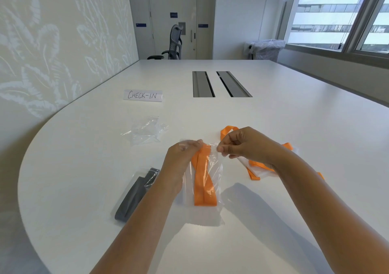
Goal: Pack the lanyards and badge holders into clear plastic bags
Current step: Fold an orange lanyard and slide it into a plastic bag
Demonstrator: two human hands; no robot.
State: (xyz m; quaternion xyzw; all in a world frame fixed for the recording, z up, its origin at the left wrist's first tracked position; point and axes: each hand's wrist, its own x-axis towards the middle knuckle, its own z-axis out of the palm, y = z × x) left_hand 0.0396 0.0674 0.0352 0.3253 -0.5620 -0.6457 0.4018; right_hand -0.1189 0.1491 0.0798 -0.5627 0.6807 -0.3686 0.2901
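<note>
**Both hands at the bag mouth**

Left hand and right hand each pinch the top edge of a clear plastic bag in their fingers, above the tabletop; a folded orange lanyard sits inside.

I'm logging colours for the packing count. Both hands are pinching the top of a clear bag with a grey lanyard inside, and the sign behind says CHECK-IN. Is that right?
Not quite: the head view shows the lanyard in the clear bag is orange, not grey. The left hand and right hand do pinch its top, and the sign does read CHECK-IN.
</note>
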